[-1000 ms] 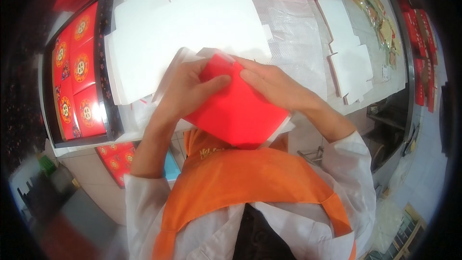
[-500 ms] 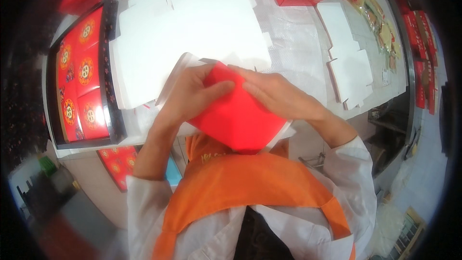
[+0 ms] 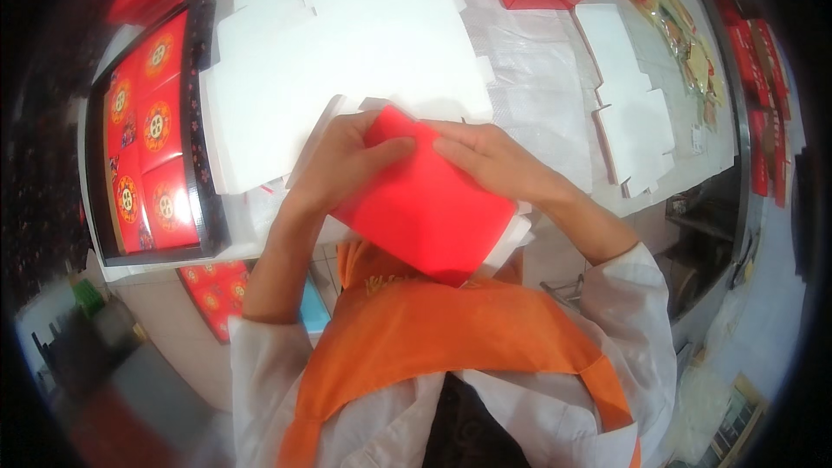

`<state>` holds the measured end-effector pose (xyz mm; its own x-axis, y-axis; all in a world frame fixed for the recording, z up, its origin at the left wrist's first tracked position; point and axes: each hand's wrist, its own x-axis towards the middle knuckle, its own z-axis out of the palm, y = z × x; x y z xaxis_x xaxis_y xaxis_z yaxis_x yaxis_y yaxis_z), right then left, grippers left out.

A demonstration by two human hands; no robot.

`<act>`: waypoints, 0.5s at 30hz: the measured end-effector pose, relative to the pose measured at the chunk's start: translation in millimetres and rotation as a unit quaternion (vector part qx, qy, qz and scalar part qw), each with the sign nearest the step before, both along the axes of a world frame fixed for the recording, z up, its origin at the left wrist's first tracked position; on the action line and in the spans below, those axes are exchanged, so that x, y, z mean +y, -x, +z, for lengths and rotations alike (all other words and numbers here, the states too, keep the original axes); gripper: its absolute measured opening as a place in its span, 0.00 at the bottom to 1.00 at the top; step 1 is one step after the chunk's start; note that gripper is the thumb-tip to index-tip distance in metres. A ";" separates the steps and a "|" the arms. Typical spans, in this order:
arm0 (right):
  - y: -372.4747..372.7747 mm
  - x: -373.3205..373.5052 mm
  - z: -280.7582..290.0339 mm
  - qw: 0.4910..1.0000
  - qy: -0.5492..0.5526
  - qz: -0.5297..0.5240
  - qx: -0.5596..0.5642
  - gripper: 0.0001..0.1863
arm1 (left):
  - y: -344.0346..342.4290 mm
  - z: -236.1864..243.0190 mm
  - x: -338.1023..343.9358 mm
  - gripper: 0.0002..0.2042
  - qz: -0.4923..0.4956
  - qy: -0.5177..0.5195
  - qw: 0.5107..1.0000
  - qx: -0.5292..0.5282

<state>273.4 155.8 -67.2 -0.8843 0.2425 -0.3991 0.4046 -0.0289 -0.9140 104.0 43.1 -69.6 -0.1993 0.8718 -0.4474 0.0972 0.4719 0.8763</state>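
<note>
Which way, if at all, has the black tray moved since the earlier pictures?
No: judged against the table, the black tray stays put, left of the white cardboard.

Smooth red card (image 3: 429, 217), cloth apron (image 3: 433, 321)

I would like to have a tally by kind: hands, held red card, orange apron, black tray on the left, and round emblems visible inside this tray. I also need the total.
Hands: 2 (left hand, right hand)
Red card: 1
Apron: 1
Tray: 1
Round emblems: 5
Total: 10
</note>
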 end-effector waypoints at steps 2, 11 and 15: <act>-0.7 -2.1 -0.4 0.999 -0.038 0.001 0.020 0.20 | 0.6 -2.8 -0.9 0.12 0.000 -0.004 1.000 -0.007; -0.4 -5.3 0.9 0.997 -0.075 0.026 0.015 0.22 | 2.4 -8.1 -2.7 0.11 -0.002 -0.014 1.000 -0.010; 0.0 -4.3 3.1 0.995 -0.083 0.054 -0.006 0.23 | 2.3 -8.4 -3.8 0.11 -0.005 -0.026 1.000 -0.005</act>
<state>273.4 151.4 -64.1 -0.9042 0.2100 -0.3720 0.4079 0.1654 -0.8979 101.7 39.3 -78.0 -0.1866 0.8961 -0.4026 0.0933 0.4241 0.9008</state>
